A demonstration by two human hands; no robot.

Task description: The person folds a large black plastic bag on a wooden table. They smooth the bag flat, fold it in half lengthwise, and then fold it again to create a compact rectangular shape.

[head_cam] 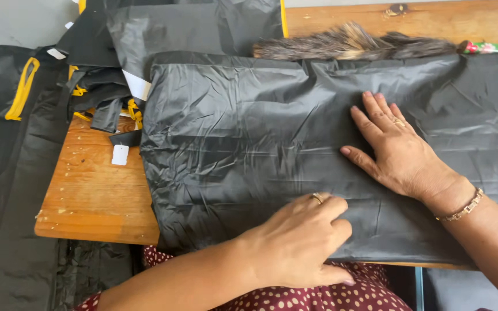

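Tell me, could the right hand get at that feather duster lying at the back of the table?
Probably yes. The right hand lies flat on the black sheet, and only more of that flat sheet lies between it and the feather duster just past its far edge.
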